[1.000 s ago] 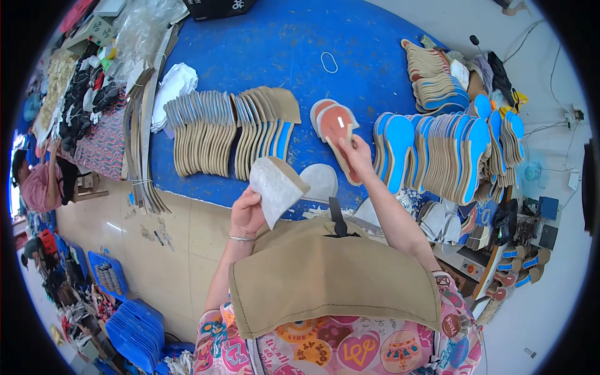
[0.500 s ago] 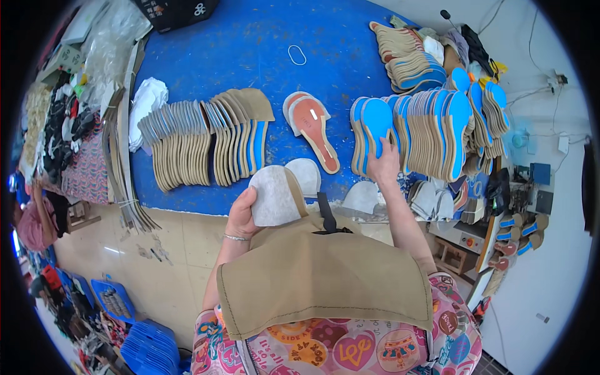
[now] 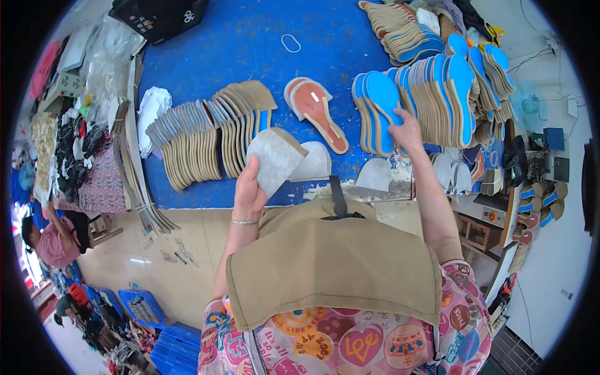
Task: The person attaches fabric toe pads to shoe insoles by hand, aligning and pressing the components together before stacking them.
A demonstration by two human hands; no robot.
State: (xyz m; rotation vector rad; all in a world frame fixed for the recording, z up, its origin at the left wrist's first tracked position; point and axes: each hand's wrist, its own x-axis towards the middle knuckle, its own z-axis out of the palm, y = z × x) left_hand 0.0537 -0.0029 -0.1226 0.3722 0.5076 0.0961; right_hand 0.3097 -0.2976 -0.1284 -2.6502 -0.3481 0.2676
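My left hand (image 3: 251, 190) is closed on a rounded shoe-lining piece (image 3: 275, 161), greyish white with a tan layer behind, held tilted above the table's near edge. Under it lies a similar white half-round piece (image 3: 314, 164). Farther right, my right hand (image 3: 407, 132) has its fingers on the edge of a blue-topped insole (image 3: 380, 94) at the left end of a row of insoles (image 3: 431, 109); my thumb's grip is partly hidden. Between the hands, a reddish-brown sole (image 3: 320, 112) with a pale rim lies flat.
On the blue table (image 3: 250, 53), rows of tan insoles (image 3: 187, 150) with grey-lined toe pieces stand at the left. A black bag (image 3: 159, 19) and a white loop (image 3: 290, 43) lie farther back. A loose white piece (image 3: 375, 175) rests by the front edge. More insoles (image 3: 403, 37) are stacked at far right.
My left hand has raised and tilted the lining piece, off the near edge. My right hand has shifted to the insole's right edge, and that insole now leans apart from its neighbour.
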